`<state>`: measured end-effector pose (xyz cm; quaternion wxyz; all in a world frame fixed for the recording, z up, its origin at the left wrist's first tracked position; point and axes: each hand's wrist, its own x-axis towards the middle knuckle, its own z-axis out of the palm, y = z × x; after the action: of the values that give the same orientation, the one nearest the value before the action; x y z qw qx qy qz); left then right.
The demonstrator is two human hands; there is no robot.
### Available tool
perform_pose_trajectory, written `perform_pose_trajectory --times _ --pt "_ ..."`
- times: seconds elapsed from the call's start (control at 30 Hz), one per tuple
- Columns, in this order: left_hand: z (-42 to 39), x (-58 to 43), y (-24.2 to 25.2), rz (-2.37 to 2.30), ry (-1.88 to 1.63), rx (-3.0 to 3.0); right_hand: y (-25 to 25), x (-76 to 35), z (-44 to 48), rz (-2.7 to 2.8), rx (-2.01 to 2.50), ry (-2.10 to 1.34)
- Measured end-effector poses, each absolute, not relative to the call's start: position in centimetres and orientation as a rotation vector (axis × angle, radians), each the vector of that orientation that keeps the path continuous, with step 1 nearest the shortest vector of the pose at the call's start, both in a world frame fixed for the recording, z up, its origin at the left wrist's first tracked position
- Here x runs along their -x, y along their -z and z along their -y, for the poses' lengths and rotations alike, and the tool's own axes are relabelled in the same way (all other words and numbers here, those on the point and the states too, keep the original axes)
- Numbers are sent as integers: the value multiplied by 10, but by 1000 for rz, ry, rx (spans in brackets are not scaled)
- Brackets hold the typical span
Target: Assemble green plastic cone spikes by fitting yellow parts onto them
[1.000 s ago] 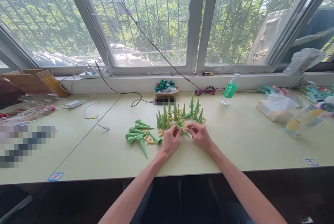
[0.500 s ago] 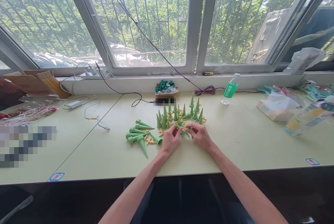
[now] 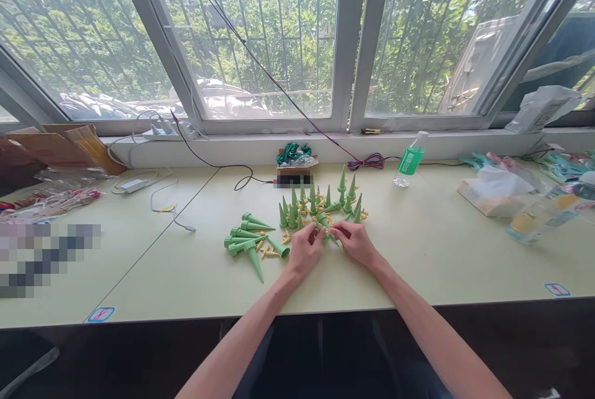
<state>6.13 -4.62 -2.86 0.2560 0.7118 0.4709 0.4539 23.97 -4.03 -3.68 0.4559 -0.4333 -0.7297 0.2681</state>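
My left hand [image 3: 307,246] is closed in a pinch on a green plastic spike [image 3: 321,219], near the front of the table. Close beside it, my right hand [image 3: 355,241] pinches a small yellow valve piece [image 3: 329,230] against the spike's side. The fingers partly hide where the two parts meet. Behind the hands, several green spikes [image 3: 342,187] stand point up, some with yellow pieces on them. To the left lies a loose group of green spikes [image 3: 246,233], with small yellow valve pieces [image 3: 268,253] among them.
A small cardboard box [image 3: 297,168] with green material stands at the back. A water bottle [image 3: 409,160] is at the back right, with coiled wires [image 3: 369,161] nearby. Farther right are a tissue box [image 3: 490,191] and a lying bottle [image 3: 534,219]. A white cable [image 3: 174,216] lies left.
The fingers of my right hand have shifted slightly at the yellow valve piece. My left hand and the other spikes look the same.
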Motion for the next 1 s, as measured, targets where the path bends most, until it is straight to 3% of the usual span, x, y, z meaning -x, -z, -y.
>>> perform_pose_trajectory --times 1.0 --pt "47 -62 27 -1319 -1259 -1992 36 -239 42 1861 1051 -621"
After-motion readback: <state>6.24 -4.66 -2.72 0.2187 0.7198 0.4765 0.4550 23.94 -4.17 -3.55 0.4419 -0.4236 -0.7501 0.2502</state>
